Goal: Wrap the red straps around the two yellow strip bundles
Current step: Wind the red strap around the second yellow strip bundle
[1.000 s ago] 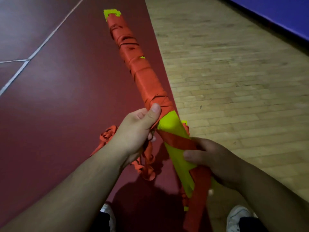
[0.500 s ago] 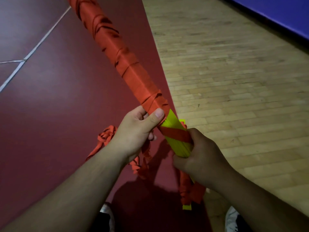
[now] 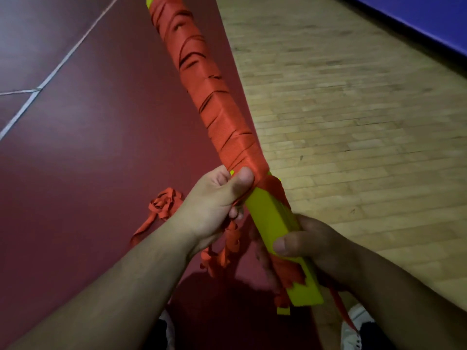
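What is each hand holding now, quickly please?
Left hand: closed, gripping the yellow strip bundle at the edge of the red strap wrap.
Right hand: closed, gripping the bundle's bare lower part.

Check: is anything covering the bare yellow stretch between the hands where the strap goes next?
Nothing visible between the hands. The right hand grips the yellow bundle lower down, covering part still to wrap; the left hand grips it at the edge of the wrapped strap.
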